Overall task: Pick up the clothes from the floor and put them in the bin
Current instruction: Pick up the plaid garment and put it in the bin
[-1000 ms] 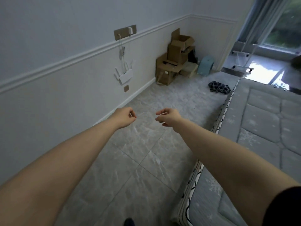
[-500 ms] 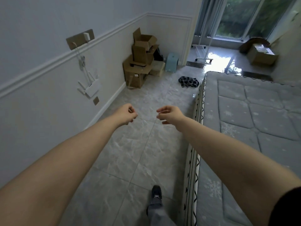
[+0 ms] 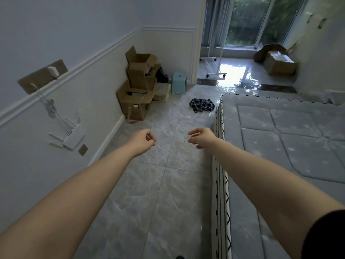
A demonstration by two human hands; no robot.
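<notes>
A crumpled dark, white-patterned piece of clothing [image 3: 201,105] lies on the grey tiled floor, beside the far corner of the mattress. Both my arms reach forward over the floor, well short of it. My left hand [image 3: 142,140] is loosely curled with its fingertips together and holds nothing. My right hand [image 3: 202,137] hangs with fingers bent and slightly apart, also holding nothing, next to the mattress edge. No bin is clearly in view.
A grey quilted mattress [image 3: 280,146] fills the right side. Stacked cardboard boxes [image 3: 139,85] stand against the left wall, with a small light blue stool [image 3: 179,85] behind them. A white router [image 3: 72,137] hangs on the wall. Beyond lie a rolling rack [image 3: 214,71] and another box [image 3: 280,62].
The view has swung right and moved forward along the floor strip. The clothing and the doorway now sit closer to the middle. Both hands stay held out, slightly further apart.
</notes>
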